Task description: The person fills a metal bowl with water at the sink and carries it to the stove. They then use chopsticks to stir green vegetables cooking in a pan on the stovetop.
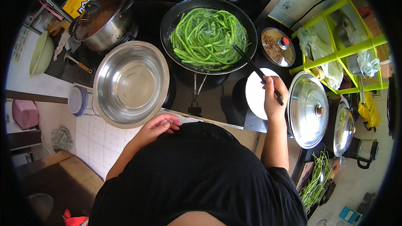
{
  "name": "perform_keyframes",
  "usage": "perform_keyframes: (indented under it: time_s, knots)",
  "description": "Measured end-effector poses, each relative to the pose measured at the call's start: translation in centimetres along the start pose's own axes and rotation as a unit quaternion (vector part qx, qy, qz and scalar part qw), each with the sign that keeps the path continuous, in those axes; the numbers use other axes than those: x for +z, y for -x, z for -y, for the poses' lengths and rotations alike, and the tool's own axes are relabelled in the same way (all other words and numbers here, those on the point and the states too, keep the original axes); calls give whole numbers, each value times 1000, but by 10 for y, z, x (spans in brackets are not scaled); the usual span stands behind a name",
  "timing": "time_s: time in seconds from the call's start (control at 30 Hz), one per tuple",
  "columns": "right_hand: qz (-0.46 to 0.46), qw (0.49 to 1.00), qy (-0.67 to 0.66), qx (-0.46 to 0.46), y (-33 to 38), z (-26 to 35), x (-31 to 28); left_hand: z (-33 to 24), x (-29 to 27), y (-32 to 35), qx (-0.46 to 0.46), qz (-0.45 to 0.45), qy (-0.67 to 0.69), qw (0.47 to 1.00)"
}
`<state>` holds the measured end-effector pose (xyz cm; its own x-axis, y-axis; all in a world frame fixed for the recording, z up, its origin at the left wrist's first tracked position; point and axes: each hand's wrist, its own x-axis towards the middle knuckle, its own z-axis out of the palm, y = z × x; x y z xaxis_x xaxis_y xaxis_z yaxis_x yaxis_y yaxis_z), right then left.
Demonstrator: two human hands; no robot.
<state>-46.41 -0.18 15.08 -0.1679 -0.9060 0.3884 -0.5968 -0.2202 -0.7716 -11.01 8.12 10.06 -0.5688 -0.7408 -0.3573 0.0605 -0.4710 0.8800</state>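
A pair of dark chopsticks (pixel 257 72) is gripped in the closed right hand (pixel 273 97), their tips being dipped among the long green beans (pixel 208 37) in the black pan (pixel 176 14) on the stove. The left hand (pixel 157 126) is held empty, its fingers loosely curled, against the black shirt at the counter's edge, just below the large steel bowl (pixel 130 83). A white plate (pixel 255 94) is seen just beside the right hand, and a steel lid (pixel 307 109) lies to its right.
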Motion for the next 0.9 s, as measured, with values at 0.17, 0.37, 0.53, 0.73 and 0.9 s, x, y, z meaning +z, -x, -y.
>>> perform_keyframes:
  time_s: [0.17, 0.37, 0.53, 0.73, 0.9]
  knots:
    - [-19, 998, -49, 24, -7, 6, -9, 3, 1, 2, 9, -2, 5, 1000]
    - [-10, 995, -29, -97, -34, 16, 20, 3, 0, 5, 2, -1, -4, 1000]
    - [36, 983, 7, -178, -52, 12, 45, 2, 0, 6, 7, -5, -1, 1000]
    - [100, 979, 24, -178, -46, 22, 36, 8, 0, 13, 12, -21, 14, 1000]
    - [-2, 994, -107, -16, -64, 17, 32, 9, -1, 17, 23, -27, 23, 999]
